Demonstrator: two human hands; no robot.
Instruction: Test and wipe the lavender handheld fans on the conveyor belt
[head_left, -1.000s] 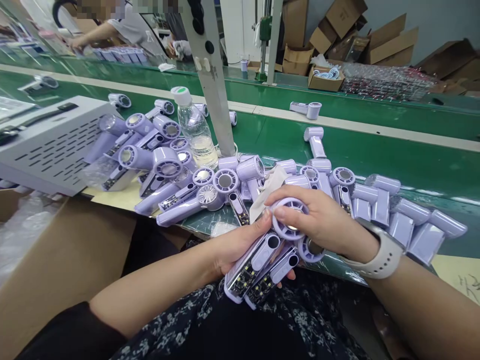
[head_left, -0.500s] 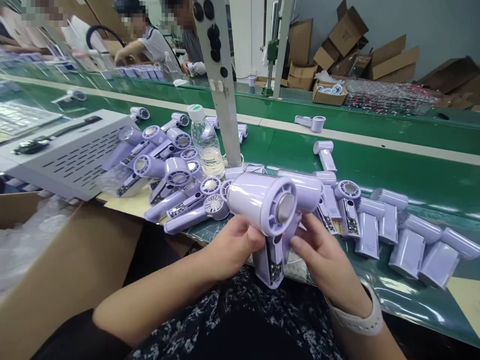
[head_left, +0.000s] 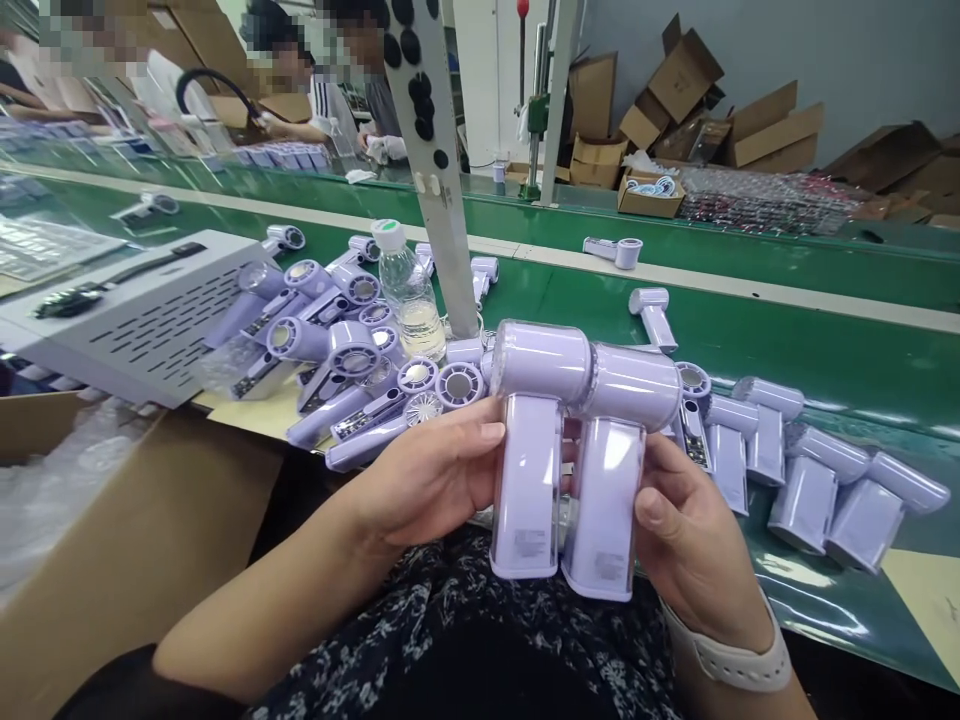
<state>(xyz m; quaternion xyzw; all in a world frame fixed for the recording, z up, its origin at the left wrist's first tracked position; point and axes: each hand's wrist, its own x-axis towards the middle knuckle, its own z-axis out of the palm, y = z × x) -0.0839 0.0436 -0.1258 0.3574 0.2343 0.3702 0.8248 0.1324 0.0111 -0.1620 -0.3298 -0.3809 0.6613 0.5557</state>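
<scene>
Two lilac handheld fans are held side by side, backs facing me, their round heads up and handles down. My left hand (head_left: 457, 465) is closed around the handle of the left fan (head_left: 525, 490). Around the handle of the right fan (head_left: 606, 500), my right hand (head_left: 694, 530) is closed, its thumb on the near edge. Small printed text shows low on both handles. Most fingertips are hidden behind the fans. Close to my left hand lies a pile of similar fans (head_left: 352, 350). Beyond my right hand stands a row of more fans (head_left: 806, 490).
A clear plastic bottle (head_left: 412, 300) stands beside a metal post (head_left: 442, 230). A grey vented metal box (head_left: 150, 320) sits at left, above a cardboard box (head_left: 172, 500) with plastic bags. A green conveyor belt (head_left: 787, 350) runs across. Co-workers sit opposite at the far left.
Both fans have been turned, so their backs face me instead of the round front and circuit side. They are now side by side, and my hands have moved slightly apart.
</scene>
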